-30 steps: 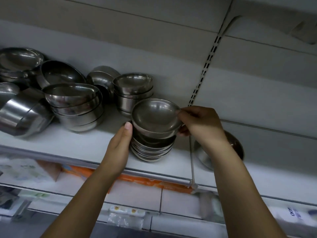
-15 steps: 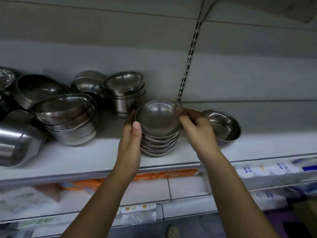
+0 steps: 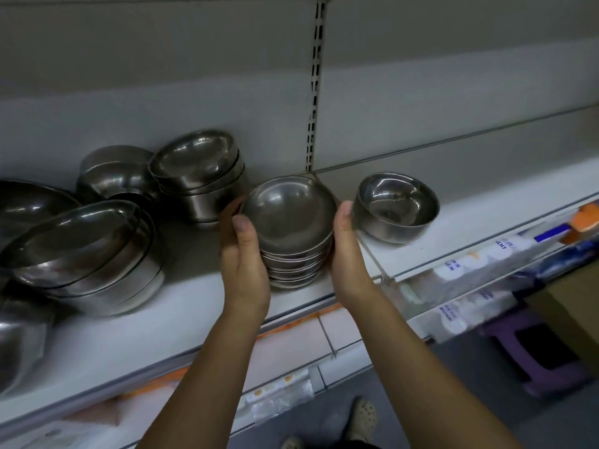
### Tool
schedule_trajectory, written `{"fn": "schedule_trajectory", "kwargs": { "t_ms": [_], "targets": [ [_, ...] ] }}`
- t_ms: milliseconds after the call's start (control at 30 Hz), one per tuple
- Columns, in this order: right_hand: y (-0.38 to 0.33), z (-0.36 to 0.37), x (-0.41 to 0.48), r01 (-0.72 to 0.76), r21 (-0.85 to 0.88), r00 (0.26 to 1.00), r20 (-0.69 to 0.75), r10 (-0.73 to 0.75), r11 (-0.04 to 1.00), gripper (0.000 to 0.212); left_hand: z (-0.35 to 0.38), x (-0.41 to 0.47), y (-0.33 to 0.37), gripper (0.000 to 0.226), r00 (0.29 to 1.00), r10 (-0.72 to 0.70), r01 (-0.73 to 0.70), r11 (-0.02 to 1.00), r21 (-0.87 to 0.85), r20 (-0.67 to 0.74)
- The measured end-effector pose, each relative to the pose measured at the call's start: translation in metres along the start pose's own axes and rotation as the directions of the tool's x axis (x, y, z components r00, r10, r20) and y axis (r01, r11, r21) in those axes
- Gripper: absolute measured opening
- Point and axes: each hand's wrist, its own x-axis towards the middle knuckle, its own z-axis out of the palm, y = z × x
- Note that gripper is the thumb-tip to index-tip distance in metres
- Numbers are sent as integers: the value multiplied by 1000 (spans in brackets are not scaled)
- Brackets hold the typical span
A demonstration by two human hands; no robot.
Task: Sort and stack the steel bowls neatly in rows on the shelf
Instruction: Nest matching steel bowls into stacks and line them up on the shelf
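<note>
Head view: left hand (image 3: 245, 254) and right hand (image 3: 347, 254) clasp the stack of shallow bowls (image 3: 289, 222) from either side, thumbs up at the top rim. Left fingers curl round the far side; right fingers are hidden behind the stack. The stack sits on the shelf (image 3: 194, 322) near its front edge, roughly five or six saucer-like steel bowls, nested, brushed dull finish, thin rolled rims.

Just right of the right hand: a single deep bowl (image 3: 396, 205), round-walled, upright, apart from the stack. A clear divider (image 3: 376, 264) runs between them, hard to make out. Behind the left hand: a nested stack of deeper bowls (image 3: 197, 176), tilted forward. Beside that, an overturned bowl (image 3: 113, 170). Further left, large bowls (image 3: 84, 247) nested and leaning; more at the frame edge are cut off.

A slotted upright (image 3: 313, 92) splits the grey back panel. Shelf right of the deep bowl is bare white surface. Lower shelf packets (image 3: 470, 270) are blurred, labels unreadable. On the floor: a purple stool (image 3: 534, 354) and a shoe (image 3: 363, 416).
</note>
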Motion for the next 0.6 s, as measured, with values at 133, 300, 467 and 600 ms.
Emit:
{"fn": "schedule_trajectory", "kwargs": {
  "t_ms": [133, 300, 467, 600],
  "targets": [
    [-2, 8, -1, 62, 70, 997, -56, -58, 996, 90, 2, -1, 3, 77, 999, -33, 31, 999, -28, -43],
    [-14, 9, -8, 111, 129, 986, -134, -94, 985, 96, 11, -10, 18, 60, 997, 18, -21, 999, -31, -76],
    [-42, -15, -18, 128, 142, 984, -143, -108, 982, 72, 41, -28, 47, 31, 995, 92, -93, 995, -42, -32],
    [-60, -56, -31, 144, 172, 974, -200, -109, 975, 65, 79, -47, 53, 39, 991, 122, -119, 992, -53, 60]
  ]
}}
